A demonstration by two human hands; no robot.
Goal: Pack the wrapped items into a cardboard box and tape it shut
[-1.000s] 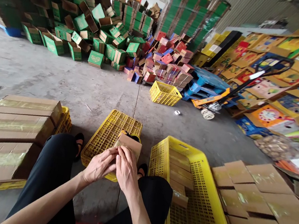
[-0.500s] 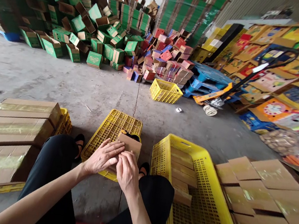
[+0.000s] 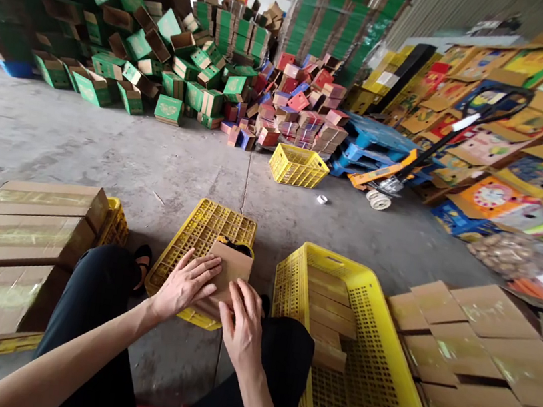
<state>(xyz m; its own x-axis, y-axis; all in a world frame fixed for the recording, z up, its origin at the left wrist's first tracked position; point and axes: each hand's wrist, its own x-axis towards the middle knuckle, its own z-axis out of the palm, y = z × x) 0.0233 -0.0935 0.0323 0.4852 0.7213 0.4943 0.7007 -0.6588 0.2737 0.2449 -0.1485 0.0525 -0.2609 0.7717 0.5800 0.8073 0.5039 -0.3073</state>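
Observation:
A small brown cardboard box [image 3: 232, 267] sits on an upturned yellow plastic crate [image 3: 200, 224] between my knees. My left hand [image 3: 189, 283] lies across the box's left side, fingers stretched out. At the box's near right edge is my right hand [image 3: 243, 324], its fingers extended and slightly apart; whether the fingertips press on the cardboard I cannot tell. Just behind the box a black-and-yellow object [image 3: 235, 245] shows in part, the rest of it hidden.
To my right, a yellow crate [image 3: 356, 350] holds several small cardboard boxes [image 3: 330, 306]; more taped boxes [image 3: 482, 354] lie beyond it. Taped cartons [image 3: 23, 243] stand at left. Farther off are a yellow crate [image 3: 298, 167], pallet jack [image 3: 401, 174] and green boxes [image 3: 168, 108].
My right hand has moved from beside my left fingers to the box's near right edge, and its fingers have straightened. The left hand stays on the box.

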